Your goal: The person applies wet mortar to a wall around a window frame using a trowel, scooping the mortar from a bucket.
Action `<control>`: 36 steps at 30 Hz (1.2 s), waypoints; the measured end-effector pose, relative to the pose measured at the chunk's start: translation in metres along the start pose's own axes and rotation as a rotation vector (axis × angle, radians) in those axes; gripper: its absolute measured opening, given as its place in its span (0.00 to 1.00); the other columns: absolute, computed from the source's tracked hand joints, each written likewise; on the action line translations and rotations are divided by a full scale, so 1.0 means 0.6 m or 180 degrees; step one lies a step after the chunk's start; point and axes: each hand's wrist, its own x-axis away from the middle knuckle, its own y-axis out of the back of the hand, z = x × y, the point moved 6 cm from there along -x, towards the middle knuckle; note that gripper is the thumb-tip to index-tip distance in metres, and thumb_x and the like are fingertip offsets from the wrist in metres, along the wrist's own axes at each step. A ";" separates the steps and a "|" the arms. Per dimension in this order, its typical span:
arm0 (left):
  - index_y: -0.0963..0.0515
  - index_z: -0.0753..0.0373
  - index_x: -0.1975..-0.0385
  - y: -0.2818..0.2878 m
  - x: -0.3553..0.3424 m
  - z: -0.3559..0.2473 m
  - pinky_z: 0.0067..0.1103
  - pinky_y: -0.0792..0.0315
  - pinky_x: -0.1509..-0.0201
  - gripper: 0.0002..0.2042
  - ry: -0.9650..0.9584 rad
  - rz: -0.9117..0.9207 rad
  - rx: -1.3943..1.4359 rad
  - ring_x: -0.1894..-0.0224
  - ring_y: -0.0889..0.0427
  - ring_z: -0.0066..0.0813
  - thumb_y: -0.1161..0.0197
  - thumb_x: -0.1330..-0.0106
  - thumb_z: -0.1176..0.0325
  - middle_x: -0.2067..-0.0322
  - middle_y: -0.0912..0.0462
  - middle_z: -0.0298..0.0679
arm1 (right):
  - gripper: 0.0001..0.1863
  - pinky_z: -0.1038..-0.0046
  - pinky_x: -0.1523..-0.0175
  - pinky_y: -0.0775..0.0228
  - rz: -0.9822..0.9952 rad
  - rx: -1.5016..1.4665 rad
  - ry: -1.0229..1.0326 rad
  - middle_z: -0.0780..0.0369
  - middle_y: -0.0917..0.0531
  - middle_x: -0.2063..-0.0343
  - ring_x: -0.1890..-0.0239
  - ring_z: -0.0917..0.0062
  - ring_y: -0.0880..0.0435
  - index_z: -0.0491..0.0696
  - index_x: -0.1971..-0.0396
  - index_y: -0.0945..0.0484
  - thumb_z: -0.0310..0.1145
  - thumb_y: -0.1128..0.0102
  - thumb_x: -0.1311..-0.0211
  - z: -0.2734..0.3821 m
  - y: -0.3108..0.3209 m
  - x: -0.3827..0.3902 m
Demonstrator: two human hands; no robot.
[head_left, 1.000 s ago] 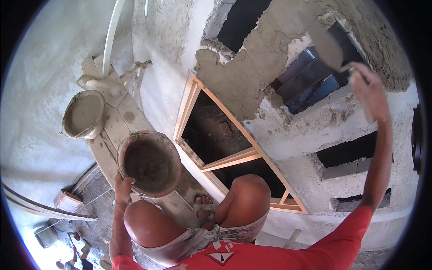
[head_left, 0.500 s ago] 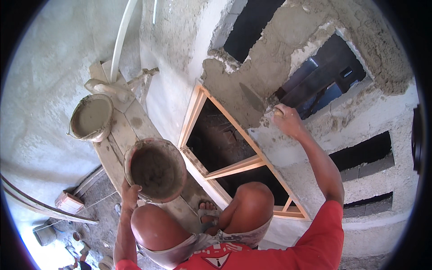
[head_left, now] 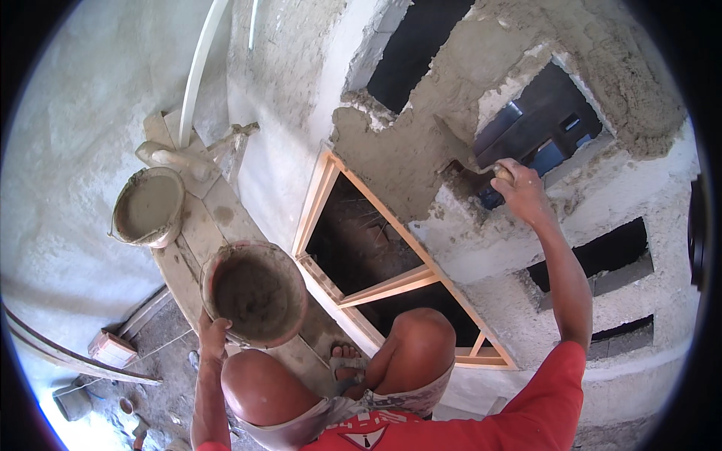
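Note:
My right hand (head_left: 520,189) is closed round the handle of a trowel (head_left: 456,143). Its blade lies close to the wet mortar (head_left: 398,150) on the wall, between the wooden window frame (head_left: 380,199) and a square opening (head_left: 538,124). Whether the blade touches the wall is hard to tell. At lower left my left hand (head_left: 213,337) grips the rim of a round bucket (head_left: 295,286) with grey mortar (head_left: 252,295) inside. This bucket tilts a little toward me, above the planks in front of my knees.
A second bucket (head_left: 167,234) of grey mix stands farther left on the plank platform (head_left: 218,203). A mortar-covered tool (head_left: 177,159) lies beyond it. Several dark openings pierce the wall on the right. Below the platform's left edge, the ground holds a container (head_left: 73,404) and a block (head_left: 111,347).
My right hand and the trowel have moved up and right, away from the window frame's edge. The blade now slants differently. My left hand keeps hold of the bucket, which appears slightly lower.

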 end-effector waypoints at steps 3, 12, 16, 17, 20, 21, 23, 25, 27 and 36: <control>0.33 0.71 0.35 -0.001 0.003 -0.009 0.27 0.24 0.47 0.37 0.0109 0.0064 -0.0038 0.51 0.19 0.39 0.47 0.53 0.77 0.48 0.20 0.49 | 0.24 0.62 0.47 0.26 -0.0326 0.0229 0.0393 0.47 0.15 0.56 0.53 0.54 0.15 0.40 0.45 0.22 0.33 0.34 0.40 -0.002 0.042 0.002; 0.32 0.72 0.37 0.018 -0.005 -0.004 0.28 0.21 0.52 0.34 0.0030 0.0021 0.0184 0.55 0.17 0.39 0.47 0.52 0.78 0.52 0.19 0.49 | 0.23 0.74 0.66 0.26 -0.0311 -0.1844 0.0869 0.59 0.16 0.66 0.67 0.78 0.17 0.40 0.49 0.21 0.31 0.31 0.46 0.034 0.128 0.087; 0.30 0.71 0.40 0.037 -0.016 0.027 0.24 0.23 0.69 0.32 0.0117 -0.0006 0.0100 0.69 0.18 0.31 0.46 0.52 0.77 0.62 0.18 0.44 | 0.32 0.76 0.75 0.27 -0.0138 -0.3367 0.0737 0.60 0.19 0.69 0.76 0.77 0.20 0.41 0.44 0.27 0.34 0.27 0.50 -0.014 0.073 0.132; 0.30 0.71 0.40 0.037 -0.014 0.028 0.23 0.25 0.72 0.31 0.0132 -0.0010 0.0030 0.72 0.19 0.30 0.46 0.52 0.77 0.63 0.18 0.43 | 0.32 0.76 0.75 0.27 0.0070 -0.4057 0.0960 0.60 0.19 0.70 0.77 0.77 0.21 0.41 0.43 0.29 0.35 0.28 0.47 -0.007 0.047 0.133; 0.29 0.70 0.40 0.023 -0.007 0.021 0.22 0.28 0.77 0.31 0.0208 0.0003 -0.0142 0.77 0.23 0.27 0.45 0.52 0.76 0.66 0.19 0.41 | 0.28 0.76 0.75 0.26 0.0001 -0.4320 0.0209 0.60 0.20 0.71 0.78 0.78 0.22 0.42 0.40 0.30 0.34 0.35 0.39 -0.030 -0.046 0.047; 0.30 0.70 0.40 0.017 -0.015 0.015 0.22 0.28 0.77 0.32 0.0199 0.0011 -0.0171 0.76 0.23 0.27 0.45 0.52 0.76 0.66 0.19 0.41 | 0.26 0.76 0.75 0.26 -0.0139 -0.4097 -0.0239 0.60 0.21 0.72 0.78 0.78 0.22 0.42 0.40 0.31 0.33 0.37 0.36 -0.044 -0.062 0.016; 0.31 0.70 0.37 0.001 -0.002 0.016 0.23 0.26 0.71 0.34 0.0095 0.0036 -0.0100 0.70 0.20 0.29 0.45 0.52 0.75 0.60 0.18 0.43 | 0.23 0.77 0.75 0.29 -0.0702 -0.4078 -0.0020 0.61 0.21 0.73 0.78 0.79 0.23 0.41 0.41 0.30 0.32 0.39 0.33 -0.072 -0.014 0.024; 0.32 0.70 0.36 -0.023 0.010 0.002 0.22 0.25 0.64 0.35 0.0151 0.0042 0.0001 0.65 0.20 0.30 0.46 0.52 0.76 0.56 0.18 0.44 | 0.22 0.78 0.75 0.29 -0.0919 -0.4095 0.0140 0.62 0.21 0.73 0.78 0.80 0.23 0.41 0.41 0.29 0.32 0.40 0.32 -0.059 0.032 0.024; 0.31 0.71 0.36 -0.007 0.010 -0.020 0.22 0.25 0.56 0.34 0.0044 0.0019 -0.0119 0.60 0.19 0.31 0.46 0.51 0.76 0.52 0.19 0.44 | 0.22 0.78 0.73 0.28 -0.0786 -0.4252 0.0248 0.62 0.21 0.73 0.78 0.81 0.23 0.40 0.41 0.28 0.32 0.40 0.33 0.012 0.048 0.021; 0.24 0.70 0.42 -0.081 -0.006 -0.033 0.28 0.25 0.54 0.28 -0.0483 -0.0021 -0.0488 0.61 0.19 0.31 0.40 0.48 0.76 0.63 0.16 0.42 | 0.21 0.62 0.50 0.25 0.1359 -0.0554 0.1834 0.54 0.17 0.67 0.59 0.63 0.15 0.46 0.46 0.23 0.28 0.40 0.41 0.245 -0.238 0.133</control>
